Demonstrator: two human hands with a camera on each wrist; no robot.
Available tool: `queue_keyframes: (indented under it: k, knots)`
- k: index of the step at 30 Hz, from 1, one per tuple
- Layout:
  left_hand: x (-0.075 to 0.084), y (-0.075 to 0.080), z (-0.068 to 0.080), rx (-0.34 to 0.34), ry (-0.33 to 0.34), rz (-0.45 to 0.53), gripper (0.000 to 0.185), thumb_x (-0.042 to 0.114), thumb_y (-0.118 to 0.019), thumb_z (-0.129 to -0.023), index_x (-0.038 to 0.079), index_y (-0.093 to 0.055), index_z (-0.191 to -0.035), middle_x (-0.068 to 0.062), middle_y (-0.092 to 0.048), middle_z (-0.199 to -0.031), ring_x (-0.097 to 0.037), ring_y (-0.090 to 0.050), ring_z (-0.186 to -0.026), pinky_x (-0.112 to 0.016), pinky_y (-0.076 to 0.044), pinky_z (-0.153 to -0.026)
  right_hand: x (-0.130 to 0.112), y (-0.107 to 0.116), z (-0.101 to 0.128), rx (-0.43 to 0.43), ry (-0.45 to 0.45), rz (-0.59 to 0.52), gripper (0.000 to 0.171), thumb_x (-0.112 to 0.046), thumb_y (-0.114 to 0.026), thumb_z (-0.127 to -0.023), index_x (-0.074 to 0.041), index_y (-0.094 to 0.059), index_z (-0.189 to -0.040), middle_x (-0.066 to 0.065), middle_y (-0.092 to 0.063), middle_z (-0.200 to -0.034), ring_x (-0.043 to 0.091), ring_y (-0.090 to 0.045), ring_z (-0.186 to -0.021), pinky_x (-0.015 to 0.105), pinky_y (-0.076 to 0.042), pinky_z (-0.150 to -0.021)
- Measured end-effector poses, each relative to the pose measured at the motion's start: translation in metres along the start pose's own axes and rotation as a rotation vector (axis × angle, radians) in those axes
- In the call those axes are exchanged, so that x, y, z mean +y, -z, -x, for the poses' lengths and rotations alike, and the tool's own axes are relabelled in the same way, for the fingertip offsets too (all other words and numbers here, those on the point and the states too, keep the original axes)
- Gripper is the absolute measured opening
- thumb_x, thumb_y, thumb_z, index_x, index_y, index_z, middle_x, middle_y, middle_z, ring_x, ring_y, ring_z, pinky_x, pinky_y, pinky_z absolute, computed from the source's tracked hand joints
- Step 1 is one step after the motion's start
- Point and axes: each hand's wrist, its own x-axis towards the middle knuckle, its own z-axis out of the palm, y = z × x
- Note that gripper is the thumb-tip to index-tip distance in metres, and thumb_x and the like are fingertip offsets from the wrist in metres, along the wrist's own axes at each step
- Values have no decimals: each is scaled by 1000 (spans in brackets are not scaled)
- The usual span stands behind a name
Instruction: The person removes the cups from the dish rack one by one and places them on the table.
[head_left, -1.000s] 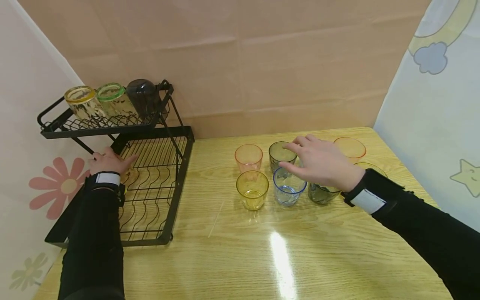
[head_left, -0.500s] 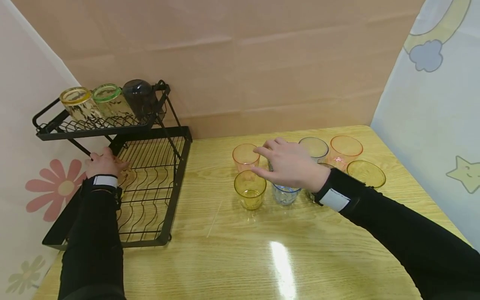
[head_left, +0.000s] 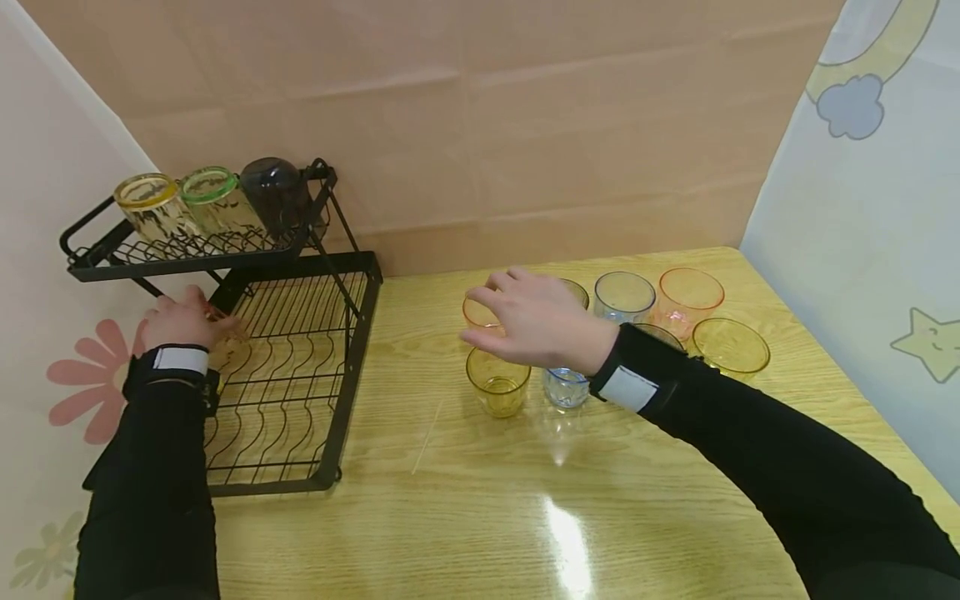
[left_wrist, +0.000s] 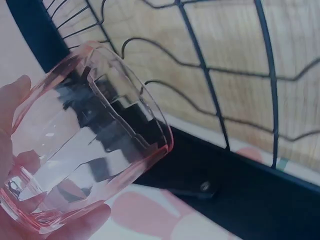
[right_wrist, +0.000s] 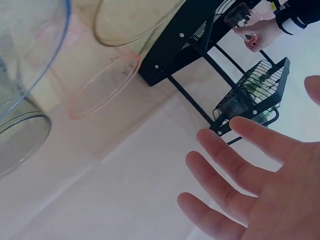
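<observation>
Glass (left_wrist: 90, 140), clear pink, in left hand (head_left: 182, 323)

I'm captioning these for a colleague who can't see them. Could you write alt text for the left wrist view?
A left hand grips a tilted, see-through pink glass. Beyond it are the curved wires and solid edge of a black rack, with a wood-grain surface showing through the wires and part of a pink flower print below.
</observation>
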Motion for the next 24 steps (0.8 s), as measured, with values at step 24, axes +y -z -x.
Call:
queue_keyframes:
  k: [24]
  knots:
    - [-10,26,33,9,-81,370,79,55,-48,-96,-15,-30,-128,-36,-39,-112,-47,-43,-91,-50,-40,-65,-40,-47,-21,-60,-43,-176,61,-57,-42,-98,-19,-43,-146,6,-47,-139,25,-48,-121,40,-51,-78]
